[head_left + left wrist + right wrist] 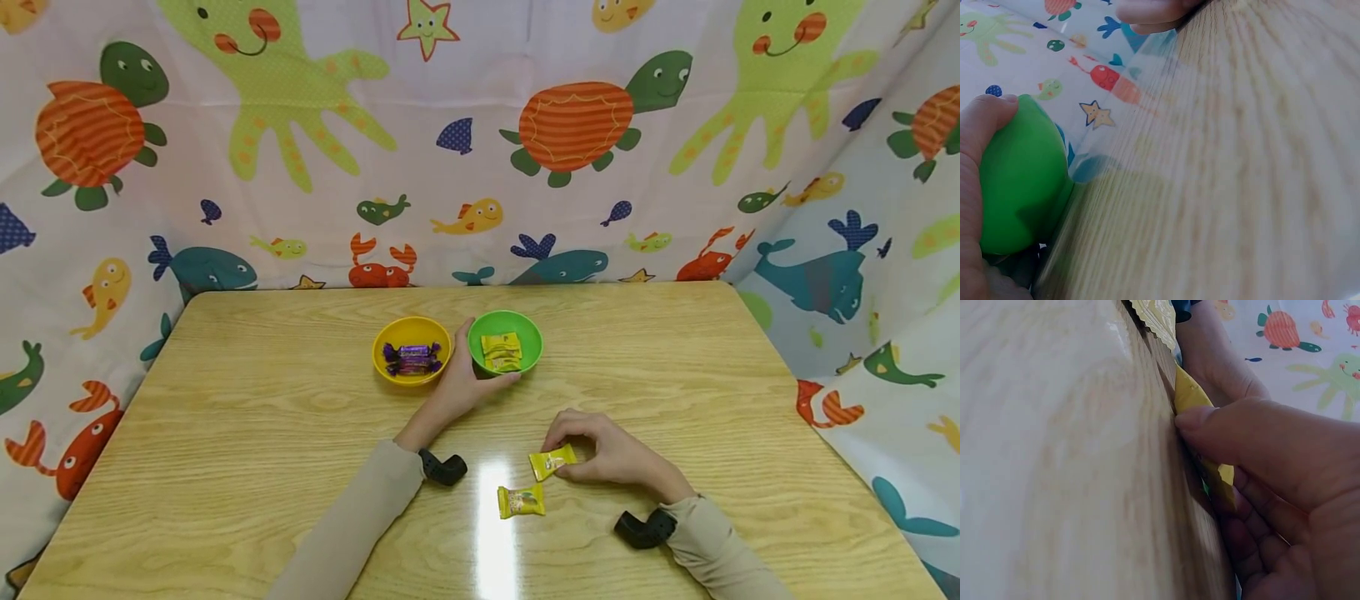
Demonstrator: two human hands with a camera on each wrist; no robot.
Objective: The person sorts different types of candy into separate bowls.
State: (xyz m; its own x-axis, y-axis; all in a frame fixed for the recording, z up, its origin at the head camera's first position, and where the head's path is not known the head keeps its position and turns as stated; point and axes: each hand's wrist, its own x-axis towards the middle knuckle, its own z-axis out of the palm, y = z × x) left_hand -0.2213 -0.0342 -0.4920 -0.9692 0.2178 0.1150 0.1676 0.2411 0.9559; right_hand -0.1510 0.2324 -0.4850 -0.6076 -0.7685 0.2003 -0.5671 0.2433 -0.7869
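My left hand [459, 382] grips the green bowl [534, 354] from its left side, with the thumb along the near wall. In the left wrist view that thumb presses the outside of the green bowl [1025, 181]. Several yellow-wrapped candies [501, 350] lie inside it. Nearer the front, my right hand [611, 450] pinches a yellow-wrapped candy [552, 461] at the tabletop. The right wrist view shows thumb and fingers on either side of this candy [1192, 394]. Another yellow-wrapped candy [521, 501] lies on the table just in front of it.
A yellow bowl [382, 367] with purple-wrapped candies [412, 358] stands left of the left hand. Under everything is a wood-grain table [262, 417]. A curtain [465, 100] printed with sea animals hangs behind and along the sides.
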